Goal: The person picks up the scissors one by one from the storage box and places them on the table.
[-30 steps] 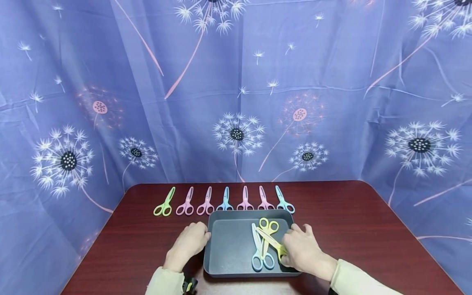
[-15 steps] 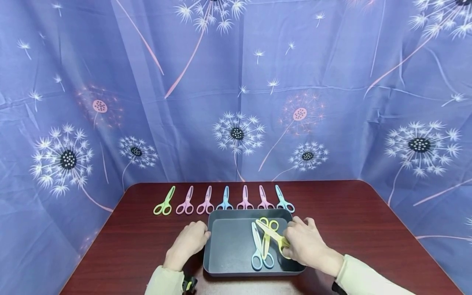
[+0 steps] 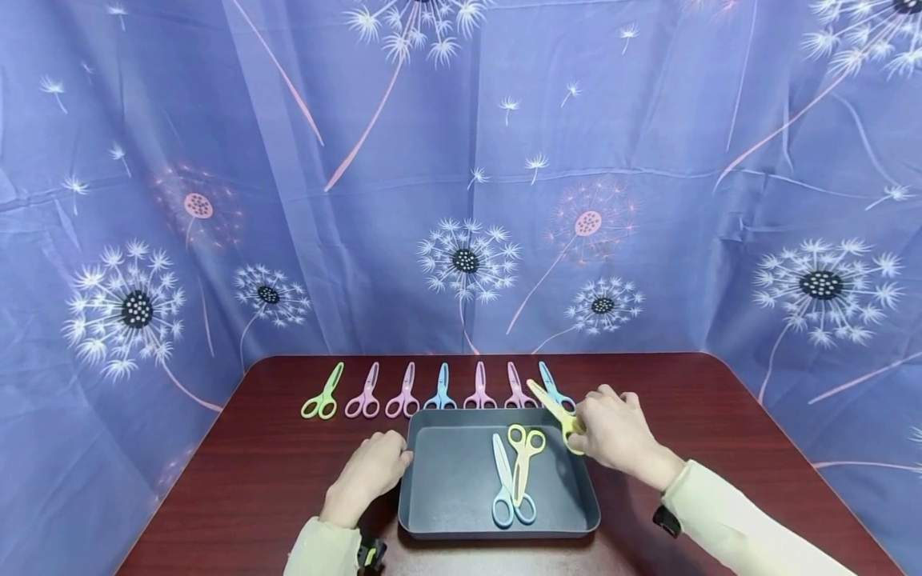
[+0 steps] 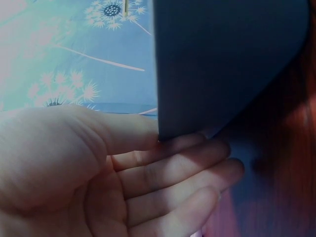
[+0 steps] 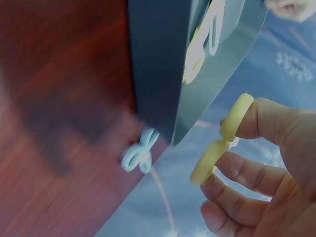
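The right hand [image 3: 612, 432] held a pair of yellow scissors [image 3: 553, 410] by the handles, with the fingers curled around the two loops. This grip was seen clearly in the right wrist view, where the yellow loops [image 5: 223, 143] sat between the thumb and the fingers. The scissors were lifted above the far right corner of the dark grey tray [image 3: 426, 512], and their blades pointed to the far left, over the row of scissors on the worktop [image 3: 691, 400].

The left hand [image 3: 369, 474] rested against the left wall of the tray. In the left wrist view its fingers [image 4: 173, 173] were almost straight and lay along the tray wall [image 4: 217, 64], so this grip was relaxed and held nothing.

Inside the tray lay a blue pair [image 3: 504, 480] and a yellow-green pair [image 3: 524, 452], crossing each other. Behind the tray, seven pairs lay in a row: one green pair [image 3: 322, 394], then pink ones [image 3: 363, 394], with a blue pair [image 3: 439, 390] in the middle and a teal pair [image 3: 555, 387] at the right end, just beside the held scissors.
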### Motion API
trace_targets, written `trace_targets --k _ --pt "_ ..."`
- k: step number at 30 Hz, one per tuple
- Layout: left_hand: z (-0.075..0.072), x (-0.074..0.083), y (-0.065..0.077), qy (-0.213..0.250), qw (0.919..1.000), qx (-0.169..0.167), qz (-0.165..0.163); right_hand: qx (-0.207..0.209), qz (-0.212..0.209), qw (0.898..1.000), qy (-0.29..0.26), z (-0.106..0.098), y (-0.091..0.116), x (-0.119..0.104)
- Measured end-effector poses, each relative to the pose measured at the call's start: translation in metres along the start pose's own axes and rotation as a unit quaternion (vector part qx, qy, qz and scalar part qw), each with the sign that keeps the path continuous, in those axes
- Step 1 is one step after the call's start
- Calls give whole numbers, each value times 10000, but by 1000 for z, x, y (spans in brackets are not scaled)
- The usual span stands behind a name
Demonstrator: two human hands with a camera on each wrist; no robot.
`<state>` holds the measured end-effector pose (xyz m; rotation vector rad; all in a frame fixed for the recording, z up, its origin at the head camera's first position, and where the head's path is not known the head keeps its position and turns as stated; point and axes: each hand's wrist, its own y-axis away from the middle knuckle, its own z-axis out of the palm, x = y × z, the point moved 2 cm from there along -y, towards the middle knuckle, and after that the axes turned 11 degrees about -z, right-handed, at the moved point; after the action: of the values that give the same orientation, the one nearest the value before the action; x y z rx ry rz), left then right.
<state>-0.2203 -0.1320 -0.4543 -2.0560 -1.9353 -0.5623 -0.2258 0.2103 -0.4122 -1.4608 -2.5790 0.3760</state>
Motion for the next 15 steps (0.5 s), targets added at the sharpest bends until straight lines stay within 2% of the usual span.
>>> trace_targets --k 6,15 --pt "0 -1 0 -3 10000 13 -26 -20 428 9988 -229 6 -12 26" --pt "1 0 -1 80 9998 -103 -172 -409 1222 9905 -478 17 -29 55"
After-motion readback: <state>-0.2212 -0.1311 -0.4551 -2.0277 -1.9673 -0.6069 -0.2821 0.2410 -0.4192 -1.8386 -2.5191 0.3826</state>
